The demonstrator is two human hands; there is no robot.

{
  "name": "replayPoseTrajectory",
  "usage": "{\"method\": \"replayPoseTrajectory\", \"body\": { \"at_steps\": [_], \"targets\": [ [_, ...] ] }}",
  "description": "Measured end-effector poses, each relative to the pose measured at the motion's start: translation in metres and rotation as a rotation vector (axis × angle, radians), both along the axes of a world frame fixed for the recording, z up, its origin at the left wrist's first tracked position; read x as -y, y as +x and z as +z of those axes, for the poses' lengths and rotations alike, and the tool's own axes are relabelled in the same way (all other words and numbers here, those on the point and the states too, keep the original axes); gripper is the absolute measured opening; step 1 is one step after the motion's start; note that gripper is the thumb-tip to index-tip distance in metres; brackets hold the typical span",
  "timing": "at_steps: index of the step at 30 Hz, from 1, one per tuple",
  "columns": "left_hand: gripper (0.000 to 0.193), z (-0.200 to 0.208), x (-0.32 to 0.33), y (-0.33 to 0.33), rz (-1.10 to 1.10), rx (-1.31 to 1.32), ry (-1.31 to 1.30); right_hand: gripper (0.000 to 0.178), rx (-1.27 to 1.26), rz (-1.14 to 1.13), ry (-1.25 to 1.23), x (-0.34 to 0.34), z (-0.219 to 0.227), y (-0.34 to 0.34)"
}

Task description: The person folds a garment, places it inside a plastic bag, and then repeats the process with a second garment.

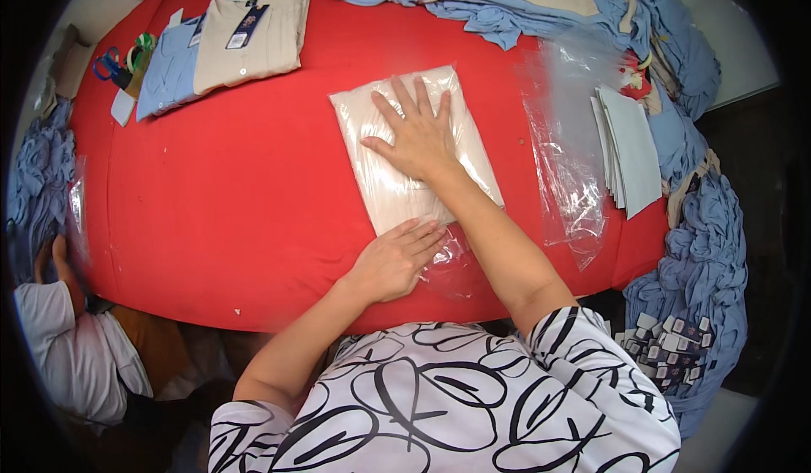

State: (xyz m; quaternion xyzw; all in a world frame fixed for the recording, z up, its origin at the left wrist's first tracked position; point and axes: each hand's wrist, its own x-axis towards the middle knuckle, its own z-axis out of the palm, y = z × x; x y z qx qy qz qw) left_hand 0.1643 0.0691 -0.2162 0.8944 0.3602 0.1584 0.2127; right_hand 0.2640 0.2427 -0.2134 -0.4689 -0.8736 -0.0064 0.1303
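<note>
Uneven pressure from the right hand (414,139), spread flat, and the left hand (397,262), fingers close together, could crease the folded beige cloth (363,148) inside the clear bag (452,270) by the tabletop's (211,211) near edge; the flat sleeves (564,165) toward its right edge show no contents.

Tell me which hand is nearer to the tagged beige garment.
Right. The right hand, on the package, is right of the beige garment, toward the person; the left hand, at the package's near edge, is farther.
</note>
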Motion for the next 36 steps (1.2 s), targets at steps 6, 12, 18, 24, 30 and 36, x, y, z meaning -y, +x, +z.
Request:
{"method": "replayPoseTrajectory", "body": {
  "at_steps": [6,12,18,24,30,36],
  "targets": [
    [0.061,-0.002,0.011,-0.009,0.007,0.007,-0.091,0.072,-0.066,0.001,-0.068,0.003,0.005,0.0],
    [0.045,0.008,-0.008,-0.017,-0.073,0.101,-0.386,0.056,-1.243,0.025,-0.57,-0.038,-0.013,0.063],
    [0.048,0.009,-0.008,-0.029,-0.083,0.196,-0.612,0.058,-0.505,-0.055,-0.446,0.076,0.038,0.206],
    [0.048,0.01,-0.013,-0.032,-0.125,0.243,-0.706,0.061,-0.431,-0.219,-0.304,0.198,0.011,0.23],
    [0.049,0.009,-0.016,-0.034,-0.13,0.285,-0.76,0.029,-0.532,0.016,-0.227,0.161,0.019,0.216],
    [0.046,0.021,-0.016,-0.04,-0.012,0.438,-0.94,0.015,-1.111,-0.161,-0.743,0.117,0.014,0.183]
  ]
}}
